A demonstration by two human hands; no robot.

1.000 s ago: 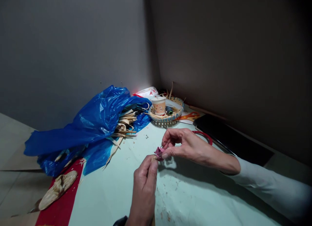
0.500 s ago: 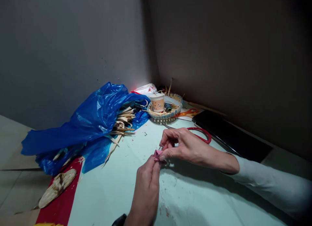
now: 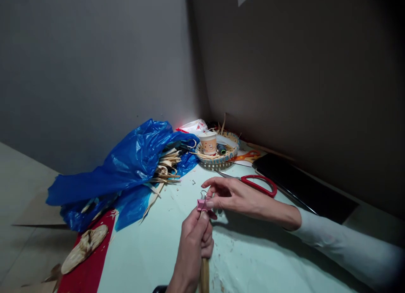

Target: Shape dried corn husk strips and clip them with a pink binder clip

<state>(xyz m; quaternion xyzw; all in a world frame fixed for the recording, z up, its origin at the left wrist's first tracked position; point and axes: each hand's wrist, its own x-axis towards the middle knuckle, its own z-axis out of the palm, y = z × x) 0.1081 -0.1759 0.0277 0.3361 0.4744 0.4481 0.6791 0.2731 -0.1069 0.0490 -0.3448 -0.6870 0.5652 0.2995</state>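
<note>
A pink binder clip (image 3: 202,205) with upright wire handles sits at the top of a strip of tan dried fibre (image 3: 204,274). My left hand (image 3: 196,238) is closed around this strip just below the clip, and its lower length hangs out beneath my fist. From the right, my right hand (image 3: 232,196) holds the clip with thumb and fingers, the index finger raised over the wire handle. Just behind the right hand lie red-handled scissors (image 3: 259,184), partly hidden by it.
A blue plastic bag (image 3: 126,162) spilling dried strips lies to the left. Behind are a woven basket (image 3: 218,160) with a paper cup (image 3: 208,144) and a thread spool (image 3: 221,149), orange scissors (image 3: 248,156), and a black flat object (image 3: 303,187). A woven sole-shaped piece (image 3: 84,248) rests on red cloth.
My left fist has turned, bringing the fibre strip below it into view. The clip's wire handle now shows upright, and my right index finger has lifted. The whole view has shifted slightly.
</note>
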